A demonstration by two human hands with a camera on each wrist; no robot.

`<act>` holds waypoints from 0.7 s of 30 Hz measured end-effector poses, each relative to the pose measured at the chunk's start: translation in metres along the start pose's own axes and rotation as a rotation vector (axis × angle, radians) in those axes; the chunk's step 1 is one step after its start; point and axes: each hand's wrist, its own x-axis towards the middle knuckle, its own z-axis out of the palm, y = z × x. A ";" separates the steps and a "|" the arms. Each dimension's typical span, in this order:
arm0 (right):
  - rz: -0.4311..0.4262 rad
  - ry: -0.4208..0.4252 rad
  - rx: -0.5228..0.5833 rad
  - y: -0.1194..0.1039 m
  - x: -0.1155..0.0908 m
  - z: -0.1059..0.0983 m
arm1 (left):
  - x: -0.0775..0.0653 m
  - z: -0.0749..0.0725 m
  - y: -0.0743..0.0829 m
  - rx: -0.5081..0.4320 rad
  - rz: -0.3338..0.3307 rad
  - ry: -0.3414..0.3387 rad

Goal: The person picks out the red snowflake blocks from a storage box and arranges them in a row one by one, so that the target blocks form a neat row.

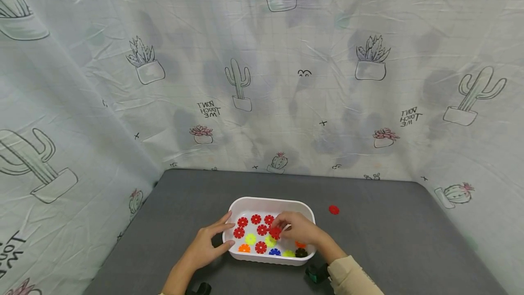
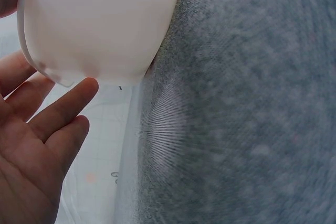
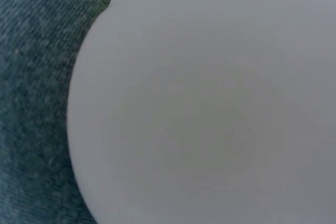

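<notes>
A white plastic tray (image 1: 262, 261) holds several notched snowflake discs in red, yellow, orange, blue and a dark colour. My left hand (image 1: 204, 246) holds the tray's left end, thumb and forefingers reaching over the rim. In the left wrist view, this hand (image 2: 37, 135) has a fingertip at the outer wall of the tray (image 2: 100, 24). Over the tray's right half, my right hand (image 1: 300, 229) pinches a red snowflake disc (image 1: 275, 232) between thumb and fingers. The tray wall (image 3: 205, 108) fills most of the right wrist view and hides that hand.
One red disc (image 1: 334, 210) lies on the grey tabletop (image 1: 385, 231), right of the tray. A pale curtain (image 1: 262, 81) with cactus drawings hangs behind the table and along its sides. Dark wrist straps (image 1: 317, 273) sit near the tray's front.
</notes>
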 end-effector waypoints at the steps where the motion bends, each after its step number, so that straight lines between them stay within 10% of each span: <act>1: -0.003 0.003 0.007 0.000 0.000 0.000 | 0.000 0.000 0.000 0.001 -0.001 0.000; 21: -0.026 0.170 0.124 -0.006 -0.012 -0.007 | 0.000 0.001 -0.001 0.003 0.016 0.008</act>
